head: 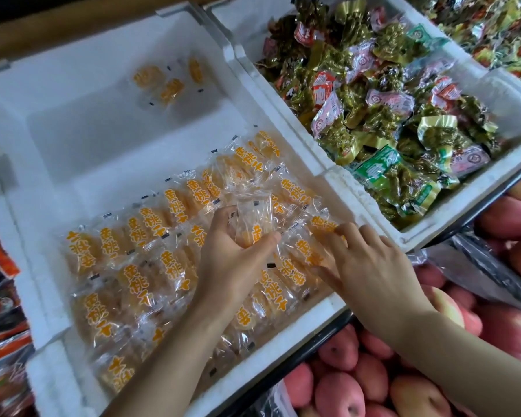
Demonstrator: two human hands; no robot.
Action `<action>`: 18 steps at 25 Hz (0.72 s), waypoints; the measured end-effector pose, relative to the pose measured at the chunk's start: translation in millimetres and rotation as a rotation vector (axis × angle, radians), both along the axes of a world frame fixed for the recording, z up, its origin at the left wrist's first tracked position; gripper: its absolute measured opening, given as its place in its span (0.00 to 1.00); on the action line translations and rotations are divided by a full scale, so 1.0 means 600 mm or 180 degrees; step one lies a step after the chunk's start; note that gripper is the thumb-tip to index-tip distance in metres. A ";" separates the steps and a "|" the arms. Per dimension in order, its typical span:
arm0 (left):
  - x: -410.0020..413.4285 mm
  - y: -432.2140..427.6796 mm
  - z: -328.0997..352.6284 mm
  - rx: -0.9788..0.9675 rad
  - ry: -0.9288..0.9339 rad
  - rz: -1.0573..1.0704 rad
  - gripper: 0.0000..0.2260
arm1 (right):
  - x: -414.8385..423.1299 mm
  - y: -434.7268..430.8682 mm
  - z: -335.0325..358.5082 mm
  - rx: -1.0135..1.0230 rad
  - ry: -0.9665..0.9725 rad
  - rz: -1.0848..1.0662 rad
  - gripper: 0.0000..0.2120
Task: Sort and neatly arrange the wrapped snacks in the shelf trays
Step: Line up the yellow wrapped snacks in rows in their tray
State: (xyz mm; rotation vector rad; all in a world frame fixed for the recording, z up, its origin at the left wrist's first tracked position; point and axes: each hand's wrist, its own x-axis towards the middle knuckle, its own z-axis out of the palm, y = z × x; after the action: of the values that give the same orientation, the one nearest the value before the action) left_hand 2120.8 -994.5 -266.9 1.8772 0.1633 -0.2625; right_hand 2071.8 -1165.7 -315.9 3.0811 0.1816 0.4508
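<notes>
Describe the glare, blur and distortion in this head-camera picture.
Head view: wide-angle bending curves the foam tray rims; light glints off the clear peach packets; the frame edges go dim and soft; the left hand and its held packet look sharp.

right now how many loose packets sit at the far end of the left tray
3: the left packet, the middle packet, the right packet, all close together. None seems hidden.

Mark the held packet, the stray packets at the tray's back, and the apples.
held packet (254,221): head view, centre of its clear wrapper.
stray packets (171,89): head view, middle packet's orange filling.
apples (339,392): head view, skin of one near apple.
</notes>
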 end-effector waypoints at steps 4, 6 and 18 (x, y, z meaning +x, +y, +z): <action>0.001 -0.003 -0.004 -0.0100 -0.0008 0.0039 0.23 | 0.036 0.011 -0.010 0.0199 0.0192 0.0472 0.30; 0.002 -0.003 -0.010 -0.0133 -0.0001 0.0006 0.18 | 0.039 0.014 -0.025 0.0165 0.0504 0.0426 0.30; 0.026 -0.018 -0.014 -0.1045 0.0359 0.0167 0.25 | 0.050 0.068 0.055 0.3449 0.1404 0.0308 0.21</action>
State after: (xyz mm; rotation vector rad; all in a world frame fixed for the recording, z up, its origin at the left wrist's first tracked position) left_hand 2136.1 -1005.4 -275.5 1.5315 0.2315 -0.3384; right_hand 2101.6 -1125.2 -282.7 4.2120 0.1081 -0.2703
